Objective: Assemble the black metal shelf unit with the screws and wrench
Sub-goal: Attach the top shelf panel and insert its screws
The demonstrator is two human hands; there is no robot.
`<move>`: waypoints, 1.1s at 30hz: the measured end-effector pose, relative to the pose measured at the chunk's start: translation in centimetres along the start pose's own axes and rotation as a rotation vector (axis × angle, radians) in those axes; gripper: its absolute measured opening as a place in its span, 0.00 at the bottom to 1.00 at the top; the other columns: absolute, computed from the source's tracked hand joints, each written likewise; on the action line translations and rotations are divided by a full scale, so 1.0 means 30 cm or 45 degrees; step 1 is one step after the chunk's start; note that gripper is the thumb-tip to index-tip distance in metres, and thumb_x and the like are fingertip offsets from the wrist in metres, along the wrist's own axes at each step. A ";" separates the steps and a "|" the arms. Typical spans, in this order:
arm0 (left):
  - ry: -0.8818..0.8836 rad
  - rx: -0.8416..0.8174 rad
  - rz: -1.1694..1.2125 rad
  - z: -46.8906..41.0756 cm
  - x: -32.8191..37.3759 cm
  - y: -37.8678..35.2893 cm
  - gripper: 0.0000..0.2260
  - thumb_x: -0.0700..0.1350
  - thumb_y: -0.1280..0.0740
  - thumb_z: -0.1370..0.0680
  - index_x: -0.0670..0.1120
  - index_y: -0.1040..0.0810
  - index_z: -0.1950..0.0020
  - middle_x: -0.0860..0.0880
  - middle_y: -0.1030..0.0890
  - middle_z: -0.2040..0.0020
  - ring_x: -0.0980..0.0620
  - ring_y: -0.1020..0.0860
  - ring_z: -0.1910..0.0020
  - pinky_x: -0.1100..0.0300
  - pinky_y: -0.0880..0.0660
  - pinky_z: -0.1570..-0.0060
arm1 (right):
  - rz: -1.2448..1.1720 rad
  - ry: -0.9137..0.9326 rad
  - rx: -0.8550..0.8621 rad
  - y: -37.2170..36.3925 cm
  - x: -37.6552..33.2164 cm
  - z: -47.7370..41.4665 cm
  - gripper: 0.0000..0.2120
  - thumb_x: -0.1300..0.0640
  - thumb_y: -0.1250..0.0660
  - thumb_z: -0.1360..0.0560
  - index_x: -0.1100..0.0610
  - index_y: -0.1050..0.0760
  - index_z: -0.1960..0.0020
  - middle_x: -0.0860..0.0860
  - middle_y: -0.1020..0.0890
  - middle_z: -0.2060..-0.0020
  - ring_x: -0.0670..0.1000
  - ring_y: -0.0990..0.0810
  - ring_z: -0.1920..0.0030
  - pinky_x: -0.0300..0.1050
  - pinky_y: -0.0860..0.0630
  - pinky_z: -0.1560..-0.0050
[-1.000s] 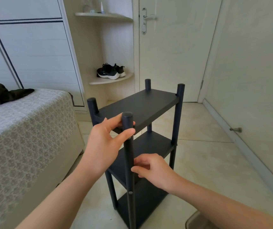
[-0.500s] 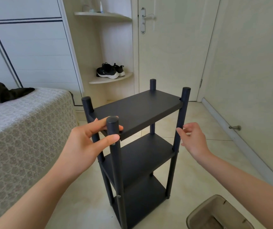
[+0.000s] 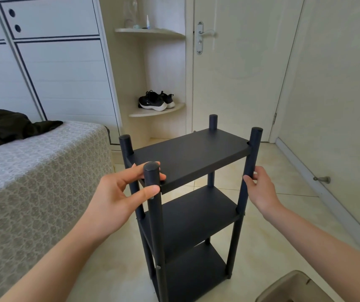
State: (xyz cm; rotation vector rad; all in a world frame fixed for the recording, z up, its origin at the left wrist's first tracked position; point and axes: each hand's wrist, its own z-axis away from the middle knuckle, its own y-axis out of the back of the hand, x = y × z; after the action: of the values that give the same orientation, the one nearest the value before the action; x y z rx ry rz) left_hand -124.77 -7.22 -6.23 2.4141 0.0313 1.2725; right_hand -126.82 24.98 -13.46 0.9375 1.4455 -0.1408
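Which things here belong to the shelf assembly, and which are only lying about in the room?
Job: black shelf unit; left hand and right hand, each holding a near post of it.
Lying about: black sneakers on the corner shelf; dark garment on the bed; beige container, bottom right.

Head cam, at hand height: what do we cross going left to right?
bed → left hand → black shelf unit, held by both hands → right hand → door stop on the right wall
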 end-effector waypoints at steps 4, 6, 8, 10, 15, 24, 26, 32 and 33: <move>0.025 0.044 -0.030 0.001 -0.026 0.001 0.16 0.41 0.28 0.24 0.52 0.19 0.38 0.59 0.15 0.46 0.61 0.21 0.38 0.54 0.33 0.30 | -0.022 -0.002 0.015 -0.004 0.004 0.002 0.16 0.59 0.41 0.17 0.58 0.35 0.31 0.56 0.24 0.37 0.58 0.24 0.40 0.50 0.27 0.44; 0.027 0.100 -0.064 -0.001 -0.041 -0.003 0.17 0.40 0.29 0.23 0.53 0.21 0.36 0.61 0.15 0.45 0.63 0.22 0.37 0.58 0.32 0.33 | -0.025 0.001 0.021 -0.003 0.005 0.007 0.15 0.59 0.41 0.17 0.58 0.35 0.31 0.56 0.23 0.38 0.56 0.24 0.41 0.49 0.27 0.46; 0.046 0.171 -0.086 -0.006 -0.057 -0.008 0.18 0.39 0.29 0.22 0.53 0.21 0.35 0.62 0.16 0.44 0.64 0.23 0.37 0.59 0.32 0.33 | -0.023 0.001 0.026 0.000 0.005 0.014 0.15 0.59 0.40 0.18 0.58 0.34 0.31 0.56 0.23 0.38 0.56 0.24 0.43 0.48 0.28 0.46; 0.087 0.226 -0.092 -0.015 -0.072 -0.013 0.19 0.40 0.30 0.21 0.53 0.22 0.32 0.62 0.17 0.41 0.64 0.24 0.35 0.58 0.31 0.31 | -0.030 -0.004 0.029 0.007 0.006 0.022 0.15 0.59 0.40 0.18 0.58 0.34 0.32 0.56 0.23 0.39 0.54 0.25 0.46 0.47 0.28 0.47; 0.171 0.335 -0.069 -0.052 -0.095 -0.033 0.21 0.42 0.32 0.19 0.54 0.26 0.27 0.61 0.21 0.34 0.68 0.24 0.37 0.64 0.28 0.34 | -0.027 -0.024 0.045 0.027 0.008 0.052 0.14 0.59 0.39 0.18 0.57 0.33 0.34 0.56 0.24 0.39 0.57 0.24 0.41 0.52 0.26 0.42; 0.241 0.559 -0.053 -0.151 -0.152 -0.097 0.16 0.41 0.34 0.18 0.51 0.23 0.30 0.67 0.21 0.45 0.75 0.25 0.45 0.74 0.30 0.42 | 0.017 0.024 -0.021 0.108 0.027 0.113 0.11 0.57 0.35 0.20 0.51 0.34 0.41 0.51 0.24 0.45 0.52 0.23 0.48 0.55 0.20 0.44; 0.284 0.591 -0.008 -0.176 -0.154 -0.122 0.16 0.42 0.35 0.17 0.50 0.23 0.29 0.60 0.18 0.42 0.66 0.22 0.43 0.65 0.28 0.38 | 0.024 0.019 -0.052 0.132 0.030 0.139 0.12 0.57 0.35 0.20 0.52 0.34 0.40 0.50 0.25 0.45 0.54 0.22 0.46 0.56 0.20 0.43; 0.380 0.699 0.120 -0.230 -0.147 -0.193 0.17 0.42 0.39 0.16 0.49 0.26 0.27 0.53 0.19 0.38 0.55 0.22 0.38 0.56 0.28 0.34 | 0.010 0.028 -0.143 0.186 0.029 0.227 0.13 0.56 0.34 0.21 0.53 0.33 0.39 0.49 0.25 0.45 0.54 0.21 0.45 0.56 0.21 0.42; 0.393 0.707 0.117 -0.235 -0.147 -0.203 0.17 0.42 0.39 0.16 0.48 0.27 0.27 0.51 0.19 0.37 0.52 0.22 0.37 0.54 0.28 0.32 | 0.004 0.026 -0.161 0.193 0.028 0.240 0.13 0.56 0.35 0.21 0.53 0.33 0.39 0.49 0.25 0.45 0.53 0.21 0.45 0.55 0.21 0.42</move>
State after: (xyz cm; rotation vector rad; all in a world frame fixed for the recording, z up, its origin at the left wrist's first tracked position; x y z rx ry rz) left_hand -131.91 -0.12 -8.39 2.6501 0.4175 1.8702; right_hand -117.59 24.71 -12.62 0.8394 1.4546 -0.0369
